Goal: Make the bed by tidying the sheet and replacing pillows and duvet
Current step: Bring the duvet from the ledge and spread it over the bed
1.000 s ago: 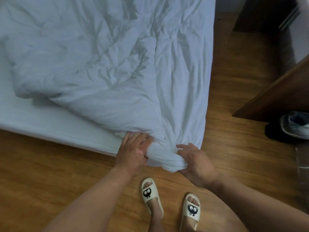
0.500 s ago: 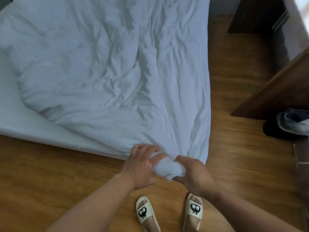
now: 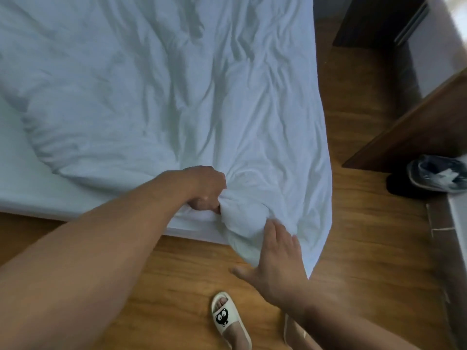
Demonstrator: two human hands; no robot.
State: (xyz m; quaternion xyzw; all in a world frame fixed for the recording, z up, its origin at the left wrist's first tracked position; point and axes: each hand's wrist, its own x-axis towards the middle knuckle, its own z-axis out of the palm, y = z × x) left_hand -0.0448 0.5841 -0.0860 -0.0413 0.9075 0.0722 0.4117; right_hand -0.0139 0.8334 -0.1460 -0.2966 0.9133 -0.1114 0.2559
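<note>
A crumpled white duvet [image 3: 156, 92] covers most of the bed and hangs over its right side. The white sheet [image 3: 27, 188] shows bare along the near left edge. My left hand [image 3: 206, 188] grips a bunch of duvet fabric at the bed's near edge. My right hand [image 3: 275, 261] lies with straight fingers against the duvet corner [image 3: 242, 238] that hangs down toward the floor. No pillows are in view.
Wooden floor [image 3: 366, 248] runs along the near and right sides of the bed. A dark wooden cabinet [image 3: 379, 21] stands at the far right, a wooden board [image 3: 417, 132] leans nearer, with a shoe [image 3: 437, 176] beside it. My slippered foot [image 3: 227, 322] stands below the hands.
My left hand has moved up onto the bed edge and closed on the duvet. My right hand has let go of the bunched corner and now lies flat against it.
</note>
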